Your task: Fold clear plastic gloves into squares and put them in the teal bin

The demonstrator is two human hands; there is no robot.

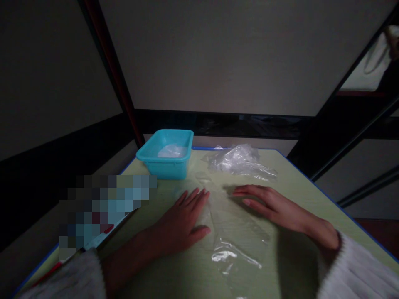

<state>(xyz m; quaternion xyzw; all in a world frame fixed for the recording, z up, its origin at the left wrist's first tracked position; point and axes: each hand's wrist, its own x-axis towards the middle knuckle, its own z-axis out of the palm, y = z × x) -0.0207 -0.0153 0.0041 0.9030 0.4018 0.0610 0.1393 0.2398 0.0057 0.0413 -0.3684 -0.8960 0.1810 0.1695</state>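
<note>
A clear plastic bag [237,232] lies spread on the table between my hands, its near end creased and shiny. My left hand [190,220] rests palm down along the bag's left edge, fingers stretched out and thumb apart. To the right, my right hand [268,203] hovers just over or beside the bag, its fingers extended and the thumb apart from them; it holds nothing. Beyond my hands sits a crumpled heap of clear plastic bags [237,160]. A turquoise plastic basket [168,169] stands at the back left with whitish clear plastic [172,150] inside.
The pale yellow-green table [296,187] has a blue edge. At its left side lies a blurred-out item, with a red and white strip [101,237] showing beside it. Light panels [218,62] with dark trim rise directly behind the table.
</note>
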